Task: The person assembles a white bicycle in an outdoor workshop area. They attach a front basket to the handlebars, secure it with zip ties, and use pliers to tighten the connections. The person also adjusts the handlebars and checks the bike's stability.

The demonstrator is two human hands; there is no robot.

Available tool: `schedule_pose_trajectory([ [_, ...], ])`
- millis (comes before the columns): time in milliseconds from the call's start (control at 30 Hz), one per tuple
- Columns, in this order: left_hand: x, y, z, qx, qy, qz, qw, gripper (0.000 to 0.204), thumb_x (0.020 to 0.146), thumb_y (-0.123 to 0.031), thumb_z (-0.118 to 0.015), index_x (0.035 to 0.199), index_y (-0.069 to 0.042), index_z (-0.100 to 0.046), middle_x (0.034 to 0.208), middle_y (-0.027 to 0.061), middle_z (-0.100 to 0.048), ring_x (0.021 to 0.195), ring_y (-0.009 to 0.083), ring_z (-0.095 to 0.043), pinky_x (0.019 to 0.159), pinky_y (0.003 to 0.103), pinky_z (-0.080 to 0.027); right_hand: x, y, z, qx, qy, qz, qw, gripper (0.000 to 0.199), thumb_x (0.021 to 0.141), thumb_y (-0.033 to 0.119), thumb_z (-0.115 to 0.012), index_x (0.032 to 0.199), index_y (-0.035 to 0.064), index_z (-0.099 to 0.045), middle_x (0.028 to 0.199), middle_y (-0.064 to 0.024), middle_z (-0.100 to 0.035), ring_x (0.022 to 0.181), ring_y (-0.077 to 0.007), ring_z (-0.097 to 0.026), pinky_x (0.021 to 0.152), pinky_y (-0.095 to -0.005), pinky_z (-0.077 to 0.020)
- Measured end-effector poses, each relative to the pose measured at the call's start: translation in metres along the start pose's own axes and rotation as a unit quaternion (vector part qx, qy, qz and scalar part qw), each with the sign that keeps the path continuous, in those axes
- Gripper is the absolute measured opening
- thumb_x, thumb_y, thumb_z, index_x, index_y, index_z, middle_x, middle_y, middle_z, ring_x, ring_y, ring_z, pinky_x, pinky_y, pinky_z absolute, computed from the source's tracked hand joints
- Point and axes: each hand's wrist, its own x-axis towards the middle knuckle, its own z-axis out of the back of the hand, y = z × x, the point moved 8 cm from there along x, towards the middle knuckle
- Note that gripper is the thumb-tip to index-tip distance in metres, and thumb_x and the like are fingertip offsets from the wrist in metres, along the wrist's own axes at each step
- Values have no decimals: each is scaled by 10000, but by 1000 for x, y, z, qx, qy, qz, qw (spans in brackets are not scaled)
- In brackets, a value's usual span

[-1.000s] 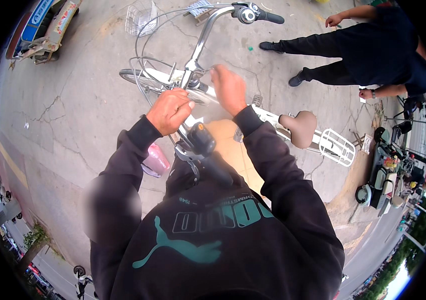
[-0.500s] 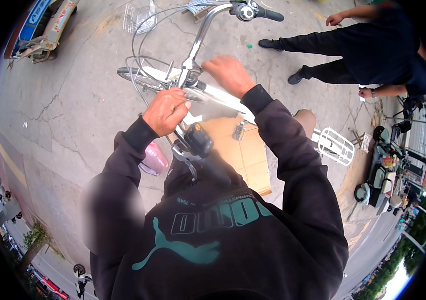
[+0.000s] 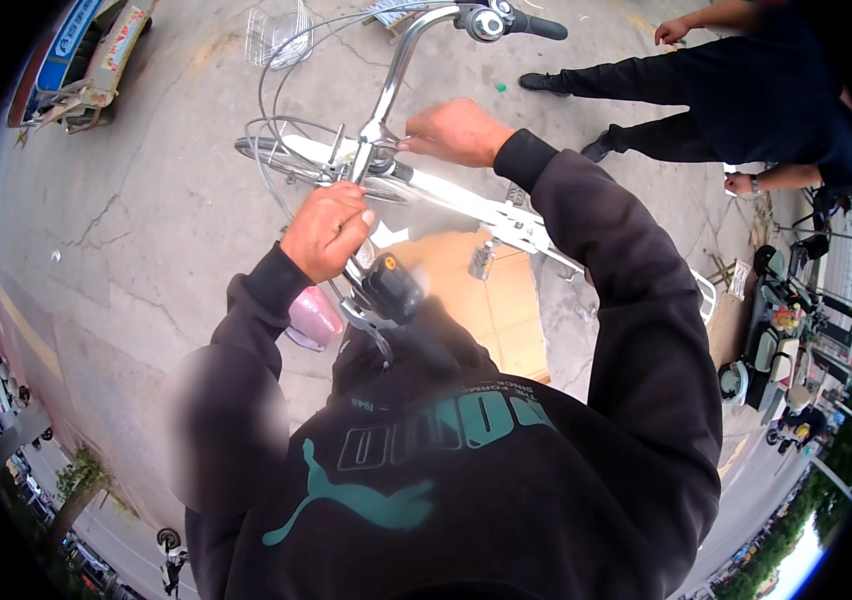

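Note:
A white bicycle [image 3: 466, 205] stands in front of me on concrete, its chrome handlebar [image 3: 401, 60] curving away from me. My left hand [image 3: 326, 230] is closed around the near end of the handlebar, just above a black grip with a small orange dot [image 3: 391, 288]. My right hand [image 3: 458, 130] reaches further out and holds the frame right beside the stem [image 3: 374, 140], fingers curled at the joint. My dark sleeve hides the saddle.
A flat sheet of brown cardboard [image 3: 496, 310] lies under the bicycle. A pink object [image 3: 314, 316] sits by my left wrist. A wire basket [image 3: 278, 36] lies at the far side. Another person in black [image 3: 746, 80] bends at the upper right. Parked scooters [image 3: 776, 330] line the right.
My right hand has slid from the middle of the frame forward to the stem. My left hand has moved a little up along the near handlebar end. The saddle is now covered by my right arm.

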Motion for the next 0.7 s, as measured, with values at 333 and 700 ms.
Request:
schedule_pose_trajectory([
  [333,-1,-5,10,-50,-76,-38,995,266,790,-70,-508,551,2,-420,520,147,-426,544,359,-412,686,416,-422,6,-20,-2,29,6,30,999,383,915,401,-569,896,21,-521,772,-162,-569,816,-366,-571,715,-475,-447],
  [700,-5,-2,12,-21,-100,-25,994,241,774,-46,-473,550,-12,-391,530,117,-385,533,326,-412,785,453,-450,-8,-15,-7,43,-97,-81,991,450,860,448,-626,643,56,-589,595,-161,-600,571,-377,-586,555,-456,-452],
])
